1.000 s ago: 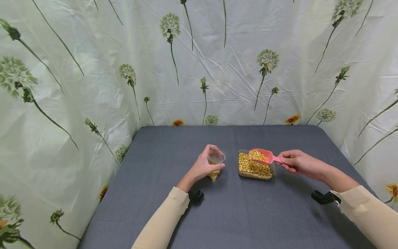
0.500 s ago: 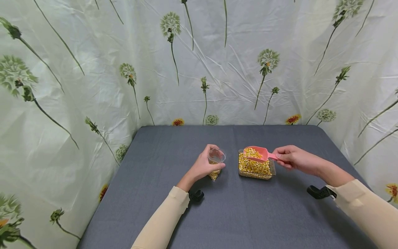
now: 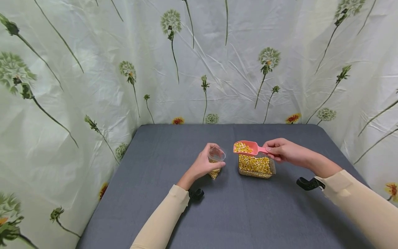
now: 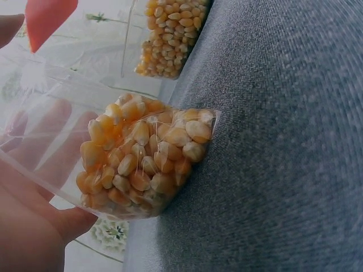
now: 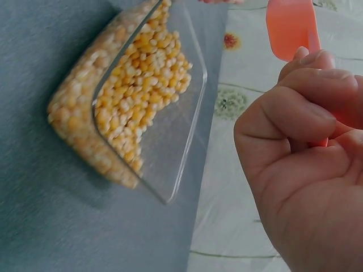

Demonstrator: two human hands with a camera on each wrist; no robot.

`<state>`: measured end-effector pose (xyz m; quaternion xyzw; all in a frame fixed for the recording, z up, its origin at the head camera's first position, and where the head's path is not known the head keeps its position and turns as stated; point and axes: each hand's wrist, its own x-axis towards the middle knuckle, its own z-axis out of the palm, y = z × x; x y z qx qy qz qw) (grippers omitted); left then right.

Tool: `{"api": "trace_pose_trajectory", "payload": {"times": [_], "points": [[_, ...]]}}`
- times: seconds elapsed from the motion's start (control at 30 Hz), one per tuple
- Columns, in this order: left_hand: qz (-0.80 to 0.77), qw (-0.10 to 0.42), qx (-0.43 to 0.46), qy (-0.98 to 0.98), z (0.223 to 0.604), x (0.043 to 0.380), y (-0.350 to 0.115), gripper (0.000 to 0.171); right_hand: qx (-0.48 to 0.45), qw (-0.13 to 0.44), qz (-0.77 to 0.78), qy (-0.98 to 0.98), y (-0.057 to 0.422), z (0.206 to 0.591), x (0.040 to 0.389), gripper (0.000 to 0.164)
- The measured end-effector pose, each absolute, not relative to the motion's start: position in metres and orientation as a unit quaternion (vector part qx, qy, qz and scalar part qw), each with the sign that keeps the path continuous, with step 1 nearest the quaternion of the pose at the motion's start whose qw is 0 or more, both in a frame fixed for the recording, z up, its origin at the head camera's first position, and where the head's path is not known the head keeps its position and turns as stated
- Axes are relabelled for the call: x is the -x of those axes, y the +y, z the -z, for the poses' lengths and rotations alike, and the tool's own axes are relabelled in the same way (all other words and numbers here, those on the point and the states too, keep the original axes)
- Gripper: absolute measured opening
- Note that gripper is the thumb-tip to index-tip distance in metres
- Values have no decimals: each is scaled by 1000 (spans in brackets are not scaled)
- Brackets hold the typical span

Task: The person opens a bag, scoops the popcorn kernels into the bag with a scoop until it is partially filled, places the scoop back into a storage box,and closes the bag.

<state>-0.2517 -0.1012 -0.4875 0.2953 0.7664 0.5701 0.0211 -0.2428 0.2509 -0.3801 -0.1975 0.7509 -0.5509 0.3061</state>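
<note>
My left hand (image 3: 202, 165) grips a clear plastic bag (image 4: 142, 158) by its upper part, fingers and thumb round the spread mouth. Corn kernels fill the bottom of the bag, which rests on the table in the left wrist view. In my right hand (image 3: 287, 152) is the handle of a pink scoop (image 3: 253, 148), held between curled fingers and thumb. Yellow and white kernels (image 3: 242, 147) lie in the scoop. It hovers over the back left part of a clear rectangular box (image 5: 170, 153), its tip pointing toward the bag. More corn kernels (image 5: 142, 79) are heaped in that box.
A dark grey cloth covers the table (image 3: 242, 214). Behind and at the sides hangs a white curtain (image 3: 230, 69) with a dandelion print. The box stands just right of the bag, a narrow strip of table between them.
My right hand has lifted the loaded scoop and carried it leftward, from above the box's middle to past its left edge. The left hand and the bag have stayed in place.
</note>
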Motion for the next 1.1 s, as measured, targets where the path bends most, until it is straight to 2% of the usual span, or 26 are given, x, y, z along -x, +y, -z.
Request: {"api": "trace_pose_trajectory", "payload": {"times": [1.1], "points": [[-560, 33, -267, 784, 485, 251, -101, 56, 206, 321, 524, 762, 204, 378, 256, 24]]}}
